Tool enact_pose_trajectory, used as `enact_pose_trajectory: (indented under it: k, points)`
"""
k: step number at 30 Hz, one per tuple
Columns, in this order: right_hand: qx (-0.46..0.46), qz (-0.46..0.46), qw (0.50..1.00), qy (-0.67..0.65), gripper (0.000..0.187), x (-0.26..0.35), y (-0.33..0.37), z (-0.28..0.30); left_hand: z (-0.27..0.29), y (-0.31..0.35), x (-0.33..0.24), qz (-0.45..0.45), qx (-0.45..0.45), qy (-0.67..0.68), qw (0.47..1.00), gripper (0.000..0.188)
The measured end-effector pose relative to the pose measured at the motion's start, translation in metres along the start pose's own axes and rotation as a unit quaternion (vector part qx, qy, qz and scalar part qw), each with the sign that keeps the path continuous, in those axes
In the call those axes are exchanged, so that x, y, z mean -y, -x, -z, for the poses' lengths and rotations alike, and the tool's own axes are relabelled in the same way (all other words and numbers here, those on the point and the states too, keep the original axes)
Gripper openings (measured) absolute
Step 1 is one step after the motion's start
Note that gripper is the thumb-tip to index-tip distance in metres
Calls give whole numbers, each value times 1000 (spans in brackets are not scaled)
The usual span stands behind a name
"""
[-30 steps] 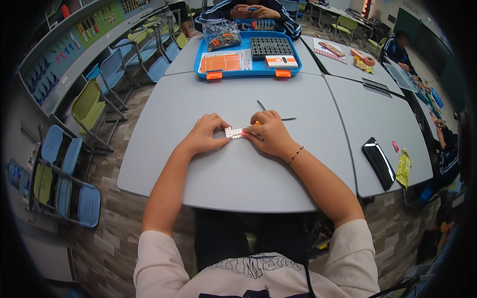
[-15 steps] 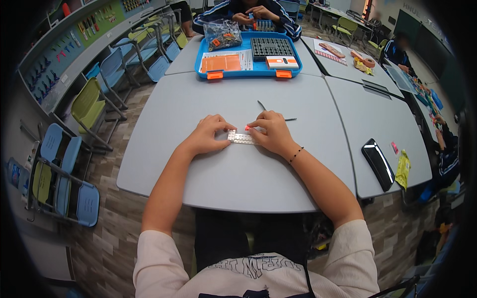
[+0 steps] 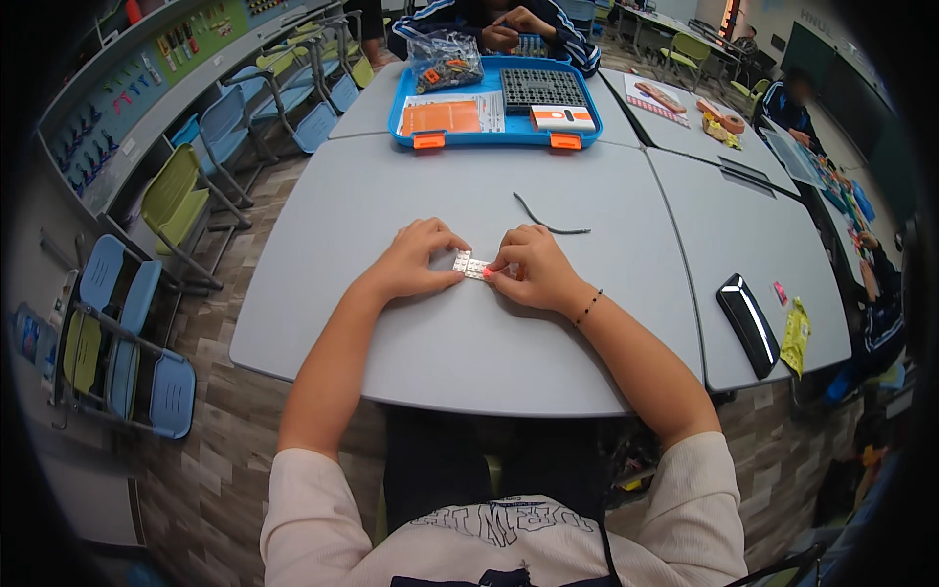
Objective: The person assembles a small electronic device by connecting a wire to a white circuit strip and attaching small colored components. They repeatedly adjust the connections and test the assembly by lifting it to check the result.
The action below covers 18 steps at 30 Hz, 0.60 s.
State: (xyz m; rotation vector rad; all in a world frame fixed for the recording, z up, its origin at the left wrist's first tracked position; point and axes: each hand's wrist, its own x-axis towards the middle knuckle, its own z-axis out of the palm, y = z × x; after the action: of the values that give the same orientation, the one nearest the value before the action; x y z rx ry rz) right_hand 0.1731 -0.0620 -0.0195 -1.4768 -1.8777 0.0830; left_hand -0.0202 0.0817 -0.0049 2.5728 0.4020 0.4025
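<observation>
My left hand (image 3: 423,259) pinches the left end of a white studded building plate (image 3: 462,261) between thumb and fingers, low over the grey table. Against the plate's right part, my right hand (image 3: 533,266) grips a small red piece (image 3: 488,274) with thumb and forefinger. That piece touches the studs; whether it is pressed down on them I cannot tell. The fingers of the right hand hide the plate's right end. A thin dark cable (image 3: 548,223) lies bent on the table just beyond the right hand.
A blue tray (image 3: 399,108) with orange latches stands at the far side, holding a bag of parts (image 3: 445,67), a dark grid block (image 3: 544,90) and a white-orange box (image 3: 564,119). Rightward lie a black case (image 3: 748,325) and a yellow wrapper (image 3: 796,338). Another person sits opposite.
My right hand has brought the red piece down and nearer, onto the white plate. The cable now shows more fully beyond the hand.
</observation>
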Motion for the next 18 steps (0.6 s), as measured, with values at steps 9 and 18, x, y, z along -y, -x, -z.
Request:
enact_pose_trajectory:
  k: [9, 18]
  points:
    - [-16, 89, 985, 147, 8, 8, -1, 4, -1, -1, -1, 2, -6, 3, 1000, 35]
    - [19, 115, 969, 218, 3, 15, -2, 7, 0, -1, -1, 15, -8, 16, 1000, 34]
